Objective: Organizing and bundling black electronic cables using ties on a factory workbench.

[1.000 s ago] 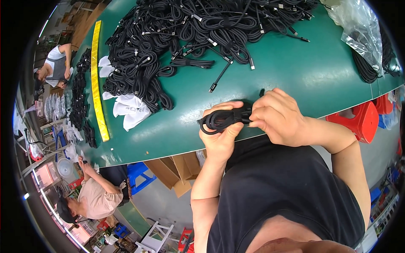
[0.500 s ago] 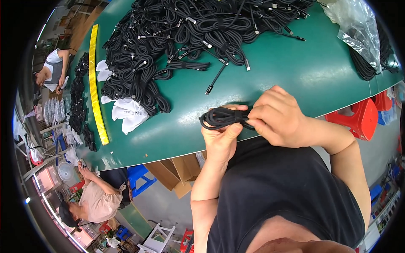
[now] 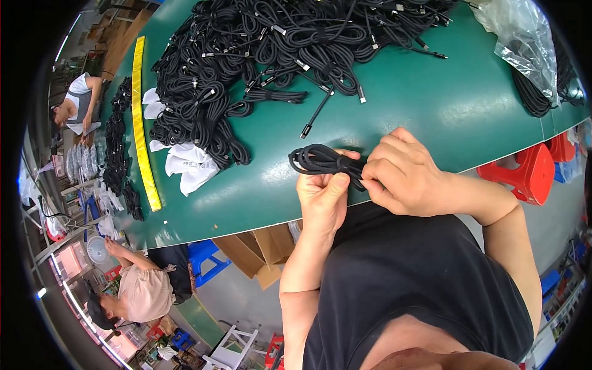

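Observation:
A coiled black cable (image 3: 317, 160) is held just above the near edge of the green table (image 3: 425, 92). My left hand (image 3: 324, 194) grips the coil from below, thumb pressed on its near side. The fingers of my right hand (image 3: 401, 176) are pinched at the coil's right end, where a dark band wraps the loops; exactly what those fingertips hold is partly hidden. Beyond my hands lies a large heap of coiled black cables (image 3: 271, 55) with metal plugs. One loose cable end with its plug (image 3: 306, 131) points toward me.
White pieces (image 3: 191, 166) lie by the heap's near left side, beside a yellow strip (image 3: 140, 123). Clear plastic bags (image 3: 521, 43) cover more cables at far right. A red stool (image 3: 524, 176) stands right, a cardboard box (image 3: 262, 253) below the edge. Two co-workers sit left.
The coil has turned slightly in my hands, its left end rising. My left thumb has shifted a little. The nearer co-worker's hands have moved slightly.

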A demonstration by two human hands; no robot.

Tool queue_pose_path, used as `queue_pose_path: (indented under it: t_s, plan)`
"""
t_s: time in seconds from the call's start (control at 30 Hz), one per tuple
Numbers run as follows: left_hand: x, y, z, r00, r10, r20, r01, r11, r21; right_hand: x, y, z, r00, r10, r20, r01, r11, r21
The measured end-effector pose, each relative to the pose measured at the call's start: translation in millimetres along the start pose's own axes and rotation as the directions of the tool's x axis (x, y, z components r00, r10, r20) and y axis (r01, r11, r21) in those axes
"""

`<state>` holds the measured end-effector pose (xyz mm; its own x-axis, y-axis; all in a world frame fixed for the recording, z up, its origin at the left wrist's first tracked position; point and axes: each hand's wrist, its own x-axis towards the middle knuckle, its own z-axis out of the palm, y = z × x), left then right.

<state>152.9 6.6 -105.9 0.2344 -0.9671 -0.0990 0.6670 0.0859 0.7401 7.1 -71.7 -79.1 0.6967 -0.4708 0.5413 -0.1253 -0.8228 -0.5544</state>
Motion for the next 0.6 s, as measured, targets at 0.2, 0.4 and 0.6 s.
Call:
queue_pose_path:
  t_s: [0.2, 0.4, 0.6]
  plan:
    - [-1.2, -6.7, 0.3, 0.993, -0.093, 0.078, 0.094, 0.996, -0.010, 0.7, 0.5, 2.6, 0.999, 0.010, -0.030, -0.011, 0.998, -0.059]
    - [-0.2, -0.3, -4.6, 0.992, -0.122, 0.032, 0.121, 0.992, 0.035, 16.5, 9.5, -17.9, 0.998, 0.047, 0.032, -0.048, 0.998, 0.046]
    - [1.4, 12.3, -3.0, 0.949, -0.304, 0.085, 0.279, 0.934, 0.224, 24.7, 20.0, -18.4, 0.937, -0.243, 0.251, 0.284, 0.948, -0.143]
